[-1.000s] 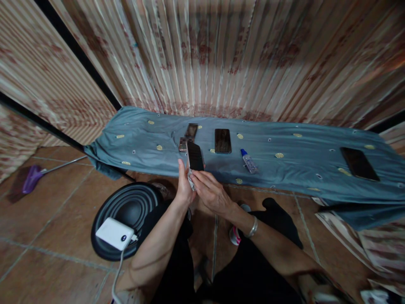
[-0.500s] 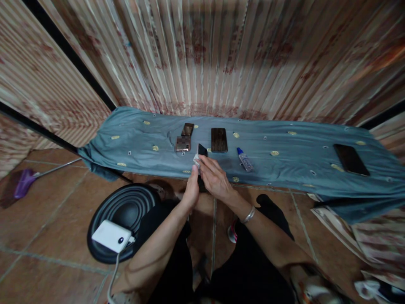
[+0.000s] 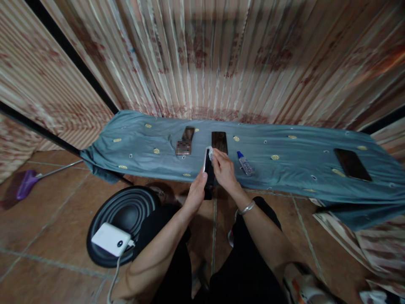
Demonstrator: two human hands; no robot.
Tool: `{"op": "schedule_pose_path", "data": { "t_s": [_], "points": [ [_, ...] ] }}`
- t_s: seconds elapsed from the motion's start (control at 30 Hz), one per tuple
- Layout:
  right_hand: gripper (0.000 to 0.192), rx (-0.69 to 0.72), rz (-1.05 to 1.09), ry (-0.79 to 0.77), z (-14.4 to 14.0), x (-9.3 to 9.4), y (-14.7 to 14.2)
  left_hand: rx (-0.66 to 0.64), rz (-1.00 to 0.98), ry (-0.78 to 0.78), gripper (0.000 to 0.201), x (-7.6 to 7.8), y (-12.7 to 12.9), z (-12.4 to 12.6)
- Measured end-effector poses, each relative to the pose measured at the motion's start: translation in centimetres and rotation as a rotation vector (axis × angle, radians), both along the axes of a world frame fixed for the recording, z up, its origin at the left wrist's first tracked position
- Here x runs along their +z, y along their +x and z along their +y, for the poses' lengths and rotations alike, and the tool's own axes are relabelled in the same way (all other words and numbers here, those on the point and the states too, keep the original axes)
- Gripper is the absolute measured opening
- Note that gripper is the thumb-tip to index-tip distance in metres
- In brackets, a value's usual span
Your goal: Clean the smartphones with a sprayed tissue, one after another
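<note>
Left hand [image 3: 196, 195] is clamped on the slim black phone [image 3: 208, 174], held upright above the near edge of the blue-grey cloth-covered desk [image 3: 297, 169], so the right hand [image 3: 224, 169] can pinch a small white cloth [image 3: 209, 151] onto its top end.

A blue-grey cloth [image 3: 294, 164] covers a low surface before striped curtains [image 3: 221, 63]. On it lie a dark phone [image 3: 219, 142], a small spray bottle [image 3: 244, 163], blurred items [image 3: 185, 141] and, far right, another phone [image 3: 350, 164]. On the tiled floor: a white power bank [image 3: 110, 239] atop a black round stool [image 3: 126, 215]; a purple broom [image 3: 27, 184].
</note>
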State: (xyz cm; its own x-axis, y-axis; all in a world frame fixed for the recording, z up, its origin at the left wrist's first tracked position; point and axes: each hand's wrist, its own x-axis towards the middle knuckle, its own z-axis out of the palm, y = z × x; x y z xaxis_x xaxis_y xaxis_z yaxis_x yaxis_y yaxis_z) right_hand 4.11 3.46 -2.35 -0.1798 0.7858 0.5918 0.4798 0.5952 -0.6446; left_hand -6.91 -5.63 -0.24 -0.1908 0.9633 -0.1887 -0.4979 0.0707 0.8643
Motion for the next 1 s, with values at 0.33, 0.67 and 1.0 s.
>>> {"op": "schedule_pose_path", "data": {
  "t_s": [0.33, 0.67, 1.0],
  "points": [
    [0.038, 0.054, 0.655, -0.513, 1.1, -0.5, -2.1, -0.016, -0.172, -0.127, 0.041, 1.5, -1.6, -0.5],
    [0.041, 0.283, 0.721, -0.752, -2.7, -0.3, -5.1, 0.167, -0.277, -0.133, 0.04, 2.5, -4.2, 0.5],
    [0.028, 0.4, 0.334, -0.61, -7.8, 0.2, -4.0, 0.305, -0.376, -0.07, 0.053, 3.1, -6.9, 0.2]
  ]
}}
